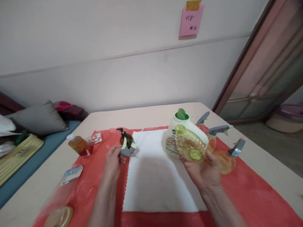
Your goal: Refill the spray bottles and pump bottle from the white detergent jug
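My right hand (205,173) is wrapped round the base of a see-through yellow-green spray bottle (189,143), tilted with its uncapped neck to the upper left. On the left, my left hand (112,160) grips a grey and pale-green trigger spray head (127,151) in its fingertips. Just behind that head stands a dark brown pump bottle (126,138), partly covered by it. A white jug (170,138) with a green scoop-like piece (181,114) in its mouth stands behind the held bottle. Beneath both hands lies a white cloth (163,183) with a scalloped edge.
Several spray bottles with grey trigger heads (219,129) stand at the right. On the left are an amber bottle (79,145), a small packet (96,138) and a clear plastic container (59,201). A red sheet (101,148) covers much of the table (142,118), close to the wall.
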Tool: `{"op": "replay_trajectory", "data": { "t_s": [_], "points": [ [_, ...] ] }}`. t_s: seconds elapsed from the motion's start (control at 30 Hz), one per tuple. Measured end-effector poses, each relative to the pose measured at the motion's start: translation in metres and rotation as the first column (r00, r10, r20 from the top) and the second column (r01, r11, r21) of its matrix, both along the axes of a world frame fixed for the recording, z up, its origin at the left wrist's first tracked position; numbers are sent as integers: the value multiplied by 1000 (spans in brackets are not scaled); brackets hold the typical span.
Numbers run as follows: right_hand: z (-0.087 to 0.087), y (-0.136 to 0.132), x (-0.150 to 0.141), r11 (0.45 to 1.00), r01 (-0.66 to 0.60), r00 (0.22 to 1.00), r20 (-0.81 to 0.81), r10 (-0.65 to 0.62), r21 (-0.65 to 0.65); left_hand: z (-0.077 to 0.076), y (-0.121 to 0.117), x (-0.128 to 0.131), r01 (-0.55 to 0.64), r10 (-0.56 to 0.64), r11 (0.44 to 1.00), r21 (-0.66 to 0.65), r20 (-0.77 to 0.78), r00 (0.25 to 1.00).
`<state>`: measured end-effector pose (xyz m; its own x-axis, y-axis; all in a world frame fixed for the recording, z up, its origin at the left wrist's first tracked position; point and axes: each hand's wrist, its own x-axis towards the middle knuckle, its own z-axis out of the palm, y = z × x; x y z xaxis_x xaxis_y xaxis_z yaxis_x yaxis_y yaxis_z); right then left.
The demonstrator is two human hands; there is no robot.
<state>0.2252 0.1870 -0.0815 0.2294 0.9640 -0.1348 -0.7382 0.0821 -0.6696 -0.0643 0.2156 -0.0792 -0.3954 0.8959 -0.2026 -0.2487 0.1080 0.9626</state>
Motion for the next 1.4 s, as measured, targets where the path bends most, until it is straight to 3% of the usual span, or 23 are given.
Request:
{"op": "replay_trajectory", "data": {
  "t_s": [0.2,0.27,0.33,0.47,0.53,0.6,0.67,0.73,0.77,0.83,0.9,0.97,1.13,1.27,1.4],
  "points": [
    [-5,-1,-11,981,-186,983,-7,186,-61,-41,7,28,143,-204,961,-237,-261,944],
    [-6,-2,-14,973,-224,975,-11,224,-60,-47,7,29,158,-250,949,-272,-350,903],
    [-6,-2,-16,967,-251,968,-28,250,-46,-46,4,25,135,-247,954,-266,-450,858],
    [-9,-4,-25,949,-316,948,-52,315,-22,-28,-4,31,111,-196,977,-181,-577,793],
    [-11,-7,-35,934,-357,933,-55,355,-22,-20,-10,48,246,-255,966,-82,-471,845],
    [-13,-11,-45,909,-416,909,-13,416,2,-17,-19,71,422,-405,903,79,-172,898],
    [-14,-14,-51,878,-478,876,89,474,26,-17,-26,89,451,-467,871,194,43,883],
    [-15,-14,-50,905,-425,875,255,412,-3,-16,-30,97,427,-456,877,222,102,884],
    [-16,-13,-47,947,-320,886,346,309,-26,-15,-30,97,407,-434,887,218,92,896],
    [-17,-9,-37,998,28,866,499,-1,-47,-13,-26,90,345,-364,915,210,56,930],
    [-18,-5,-24,938,341,780,575,-247,-60,-12,-21,81,261,-272,947,189,37,962],
    [-19,1,-13,888,453,720,620,-312,-80,-11,-16,74,203,-211,967,154,39,977],
    [-25,28,4,967,252,696,690,-199,25,-13,-13,73,197,-199,977,78,15,980],
    [-28,51,13,982,187,743,650,-163,32,-17,-15,76,244,-242,968,51,-34,970],
    [-19,51,17,992,82,787,605,-122,94,-15,-19,75,343,-341,939,-30,-217,915]
  ]
}}
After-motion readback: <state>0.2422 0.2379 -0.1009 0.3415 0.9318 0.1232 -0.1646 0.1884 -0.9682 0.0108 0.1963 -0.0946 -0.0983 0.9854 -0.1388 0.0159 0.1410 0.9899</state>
